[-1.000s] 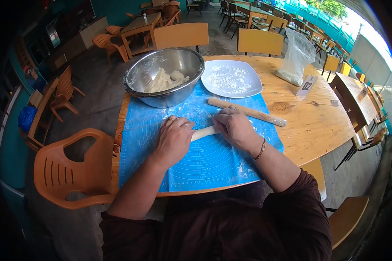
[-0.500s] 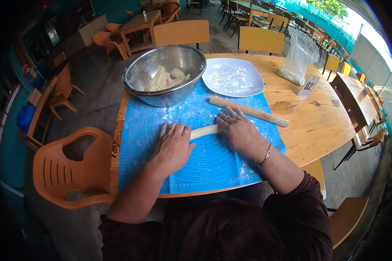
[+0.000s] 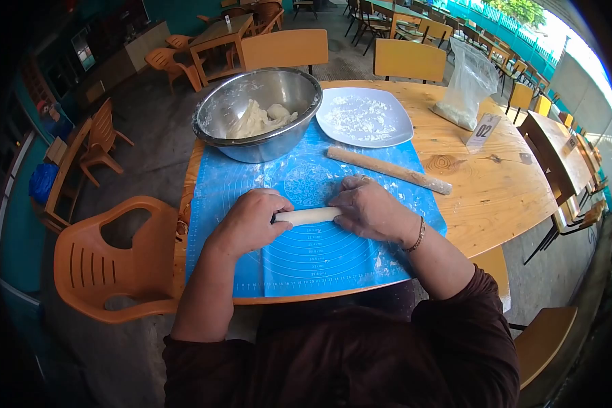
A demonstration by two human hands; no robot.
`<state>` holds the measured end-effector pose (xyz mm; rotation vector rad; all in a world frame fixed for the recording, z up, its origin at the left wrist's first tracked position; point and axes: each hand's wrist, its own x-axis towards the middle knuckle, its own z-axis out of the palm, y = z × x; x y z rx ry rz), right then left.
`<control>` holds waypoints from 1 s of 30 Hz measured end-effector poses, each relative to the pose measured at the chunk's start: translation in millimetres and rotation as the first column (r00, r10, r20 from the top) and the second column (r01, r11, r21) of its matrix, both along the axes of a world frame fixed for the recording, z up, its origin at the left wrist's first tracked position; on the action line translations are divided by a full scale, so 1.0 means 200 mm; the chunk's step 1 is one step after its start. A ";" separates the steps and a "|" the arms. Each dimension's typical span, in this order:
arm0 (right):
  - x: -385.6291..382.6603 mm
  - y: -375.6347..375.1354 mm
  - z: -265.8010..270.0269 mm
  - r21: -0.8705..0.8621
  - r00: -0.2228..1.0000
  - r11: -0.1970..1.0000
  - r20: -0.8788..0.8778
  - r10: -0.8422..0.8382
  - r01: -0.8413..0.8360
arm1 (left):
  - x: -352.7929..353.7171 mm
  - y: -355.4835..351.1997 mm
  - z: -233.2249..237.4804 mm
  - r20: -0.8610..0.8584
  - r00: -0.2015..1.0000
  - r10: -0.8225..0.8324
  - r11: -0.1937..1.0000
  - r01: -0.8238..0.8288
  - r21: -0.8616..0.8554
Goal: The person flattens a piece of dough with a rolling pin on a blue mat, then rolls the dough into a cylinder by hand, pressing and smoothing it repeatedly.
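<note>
A pale rope of dough [image 3: 309,216] lies crosswise over the blue silicone mat [image 3: 306,268], its middle showing between my hands. My left hand [image 3: 253,216] has its fingers curled round the left end. Round the right end, my right hand [image 3: 372,209] is closed in the same way; both tips of the rope are hidden by fingers. Just beyond the right hand, a flour-dusted wooden rolling pin [image 3: 389,170] rests at a slant on the mat and the bare table.
A steel bowl [image 3: 265,147] holding more dough [image 3: 260,120] stands at the back left. Beside it are a white plate [image 3: 364,117] dusted with flour, a plastic bag [image 3: 466,85] of powder and a number card [image 3: 483,130]. An orange chair [image 3: 115,258] adjoins the table's left side.
Both hands have gone from lying flat over the dough rope to gripping its ends with curled fingers. The rope has come slightly nearer to me.
</note>
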<state>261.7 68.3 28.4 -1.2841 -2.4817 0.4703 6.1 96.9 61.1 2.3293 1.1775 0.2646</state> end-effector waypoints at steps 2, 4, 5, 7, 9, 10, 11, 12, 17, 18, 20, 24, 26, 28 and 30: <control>-0.02 -0.01 -0.03 0.288 0.994 0.958 -0.107 0.033 -0.001 | 0.00 0.00 -0.05 0.107 0.991 -0.076 0.980 0.055 0.192; -0.10 -0.01 -0.07 0.284 0.986 0.958 -0.147 0.075 -0.030 | 0.02 0.00 -0.10 0.198 0.966 -0.167 0.922 0.082 0.378; -0.15 -0.02 -0.09 0.280 0.975 0.958 -0.189 0.116 -0.060 | 0.04 0.00 -0.11 0.113 0.980 -0.166 0.938 0.122 0.326; -0.20 -0.04 -0.12 0.326 0.987 0.944 -0.134 0.089 -0.041 | 0.04 0.00 -0.14 0.025 0.985 -0.169 0.951 0.156 0.268; -0.22 -0.05 -0.11 0.356 0.999 0.934 -0.031 0.025 -0.012 | 0.05 0.00 -0.16 0.014 0.985 -0.170 0.944 0.159 0.291; -0.21 -0.05 -0.11 0.356 0.999 0.934 -0.030 0.023 -0.011 | 0.05 -0.01 -0.16 0.015 0.985 -0.172 0.943 0.160 0.291; -0.20 -0.05 -0.10 0.356 1.000 0.934 -0.001 0.012 -0.011 | 0.04 -0.01 -0.15 -0.019 0.986 -0.164 0.940 0.162 0.300; -0.19 -0.05 -0.10 0.356 1.000 0.934 0.028 0.002 -0.011 | 0.03 -0.02 -0.15 -0.053 0.986 -0.155 0.936 0.164 0.310; -0.10 -0.08 -0.05 0.308 0.998 0.951 0.058 -0.032 0.013 | -0.02 -0.04 -0.11 -0.092 0.990 -0.109 0.944 0.132 0.303; -0.09 -0.07 -0.04 0.259 0.999 0.966 0.028 -0.024 0.016 | -0.03 -0.04 -0.11 -0.109 0.990 -0.092 0.957 0.118 0.265; -0.06 -0.04 -0.04 0.230 0.998 0.973 -0.059 -0.007 0.020 | 0.01 -0.05 -0.12 0.007 0.997 -0.077 0.942 0.071 0.328; -0.09 -0.03 -0.01 0.181 0.998 0.984 -0.062 0.007 0.005 | 0.07 -0.06 -0.19 0.131 0.976 -0.175 0.918 0.114 0.379; -0.08 -0.04 -0.01 0.157 0.999 0.988 -0.051 0.000 0.008 | 0.06 -0.05 -0.19 0.092 0.980 -0.178 0.935 0.139 0.327; -0.07 -0.04 0.00 0.130 0.999 0.991 -0.041 -0.005 0.011 | 0.05 -0.04 -0.17 0.053 0.982 -0.182 0.949 0.161 0.269; -0.02 -0.03 0.02 0.059 0.999 0.998 -0.021 -0.026 0.027 | 0.03 -0.04 -0.13 0.055 0.986 -0.160 0.976 0.150 0.159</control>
